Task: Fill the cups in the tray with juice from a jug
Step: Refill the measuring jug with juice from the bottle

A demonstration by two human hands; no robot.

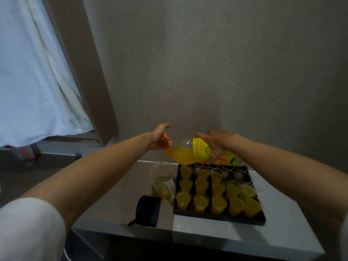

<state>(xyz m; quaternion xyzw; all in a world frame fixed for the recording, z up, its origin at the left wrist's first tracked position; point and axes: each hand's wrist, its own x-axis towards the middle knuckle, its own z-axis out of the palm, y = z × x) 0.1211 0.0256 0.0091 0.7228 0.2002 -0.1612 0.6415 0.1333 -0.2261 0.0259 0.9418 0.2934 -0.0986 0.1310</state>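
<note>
A large juice bottle (188, 153) with a yellow label lies tipped on its side above the far edge of a black tray (216, 216). My left hand (160, 138) grips its orange handle near the neck and my right hand (218, 143) grips its body. A thin stream of orange juice falls from the mouth into a clear plastic jug (163, 182) standing left of the tray, partly filled. The tray holds rows of clear cups: most, like the front-left cup (182, 200), are filled with juice, while several at the far right, such as the cup (230, 174), look empty.
A dark blue pouch (147, 210) lies on the white table (226, 234) left of the tray's front corner. A grey wall stands right behind the table. A white curtain (35, 72) hangs at the left, beyond a wooden frame.
</note>
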